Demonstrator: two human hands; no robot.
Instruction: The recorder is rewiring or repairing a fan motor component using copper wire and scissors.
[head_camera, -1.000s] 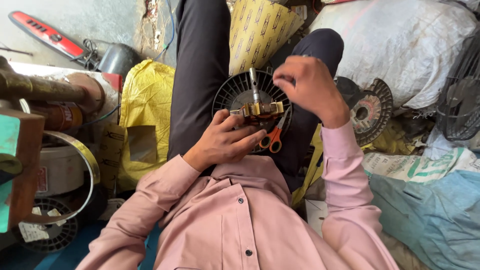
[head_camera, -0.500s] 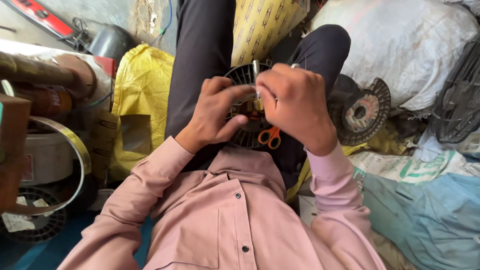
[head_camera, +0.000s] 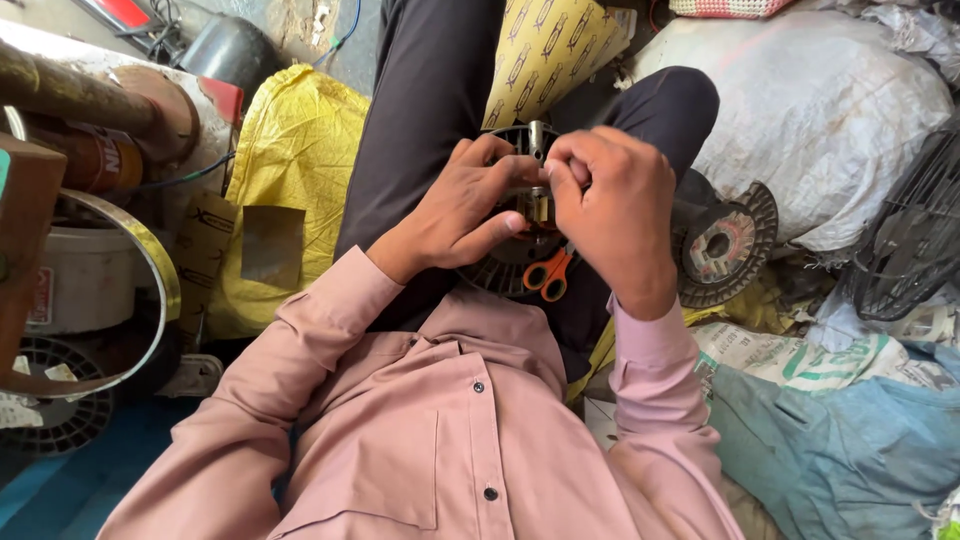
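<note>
I sit with a black round ribbed fan motor part (head_camera: 500, 272) on my lap, a metal shaft (head_camera: 536, 140) sticking up from its middle. My left hand (head_camera: 462, 205) grips the brass-coloured core at the centre from the left. My right hand (head_camera: 612, 205) is closed over the same core from the right, fingers pinched near the shaft. Orange-handled scissors (head_camera: 548, 275) lie on the black part just below my hands. Most of the core is hidden by my fingers.
A yellow sack (head_camera: 285, 190) lies at my left, a patterned yellow bag (head_camera: 550, 55) ahead. A second black round motor part (head_camera: 725, 245) rests at my right against a white sack (head_camera: 820, 110). A fan guard (head_camera: 915, 240) stands far right. Metal hoop (head_camera: 150, 270) and pipes at left.
Both hands have closed in together over the core; a second ago my right hand was raised above it and the brass winding was visible. The view has tilted slightly.
</note>
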